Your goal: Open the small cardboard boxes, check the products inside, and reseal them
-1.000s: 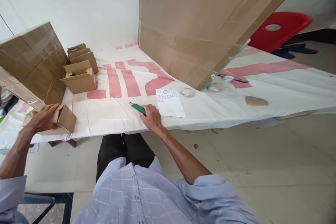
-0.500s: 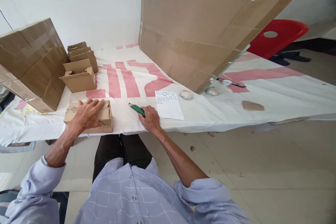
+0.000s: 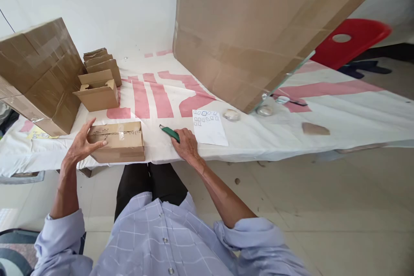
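A small closed cardboard box (image 3: 124, 142) lies near the table's front edge, with dark markings and a piece of clear tape on top. My left hand (image 3: 82, 142) grips its left end, thumb over the top and fingers at the far side. To the right of the box, my right hand (image 3: 186, 143) rests on the cloth, fingers wrapped round a green utility knife (image 3: 170, 133). The knife's tip points left, toward the box. A white paper sheet (image 3: 211, 131) with rows of drawn small squares lies just right of that hand.
An open small box (image 3: 98, 97) and several folded cardboard pieces (image 3: 106, 67) stand behind. Large cardboard boxes rise at left (image 3: 42, 73) and back right (image 3: 239, 43). Tape rolls (image 3: 265, 110), a brown scrap (image 3: 315, 129) and a red chair (image 3: 352, 43) are on the right.
My left hand has slid from the top of the box to its left end, uncovering the tape. The box has shifted slightly right. My right hand keeps the knife in place.
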The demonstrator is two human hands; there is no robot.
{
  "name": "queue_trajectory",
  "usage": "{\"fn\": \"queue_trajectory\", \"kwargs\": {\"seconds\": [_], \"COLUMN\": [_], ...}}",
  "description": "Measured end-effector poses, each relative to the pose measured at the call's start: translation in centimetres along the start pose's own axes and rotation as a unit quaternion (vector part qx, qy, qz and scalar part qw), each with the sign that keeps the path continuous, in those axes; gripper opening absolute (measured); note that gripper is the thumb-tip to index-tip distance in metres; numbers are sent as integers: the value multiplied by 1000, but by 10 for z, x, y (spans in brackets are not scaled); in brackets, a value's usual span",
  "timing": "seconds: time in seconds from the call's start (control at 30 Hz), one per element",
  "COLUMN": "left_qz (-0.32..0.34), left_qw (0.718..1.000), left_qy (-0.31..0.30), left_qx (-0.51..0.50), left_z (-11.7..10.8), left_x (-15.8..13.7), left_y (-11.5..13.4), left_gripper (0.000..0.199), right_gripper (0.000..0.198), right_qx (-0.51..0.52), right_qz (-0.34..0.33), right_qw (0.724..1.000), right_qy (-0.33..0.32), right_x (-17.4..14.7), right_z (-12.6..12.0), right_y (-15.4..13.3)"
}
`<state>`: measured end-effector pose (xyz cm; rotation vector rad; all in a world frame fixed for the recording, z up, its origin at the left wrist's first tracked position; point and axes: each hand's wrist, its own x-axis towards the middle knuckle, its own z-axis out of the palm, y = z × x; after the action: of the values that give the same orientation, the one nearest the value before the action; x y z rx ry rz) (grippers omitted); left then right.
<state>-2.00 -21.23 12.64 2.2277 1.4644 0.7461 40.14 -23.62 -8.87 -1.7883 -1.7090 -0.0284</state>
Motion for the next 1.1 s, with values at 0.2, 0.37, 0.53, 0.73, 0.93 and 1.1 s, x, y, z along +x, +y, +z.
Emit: {"fn": "queue_trajectory", "kwargs": {"seconds": [0.2,0.37,0.53,0.73,0.93,1.1], "left_qz": [-41,-36,-40,-52,-24,-6], "left_qw": [995,990,983,985,981,964], "left_qy": [40,13,-21,-3,55,123], "left_qx": [-79,-138,-179,-166,-185,-238], "left_z": [17,15,11,27,71,107], "left_x": [-1,-11,-22,-21,-25,-34], "left_y": [-18,-29,-35,-27,-12,-5], "left_gripper": [108,114,129,135,132,121], "right_gripper": [28,29,30,30,28,28], "right_qx": [1,-5,-5,-2,-4,-3], "right_qz": [0,1,3,4,-6,-6], "right_qw": [1000,1000,1000,1000,1000,1000], "right_qy": [2,-5,-5,-5,-5,-8], "right_x": [-1,-1,-2,-2,-2,-2], "right_z": [0,-1,-1,-2,-4,-5], "right_y": [1,1,0,-1,-1,-1]}}
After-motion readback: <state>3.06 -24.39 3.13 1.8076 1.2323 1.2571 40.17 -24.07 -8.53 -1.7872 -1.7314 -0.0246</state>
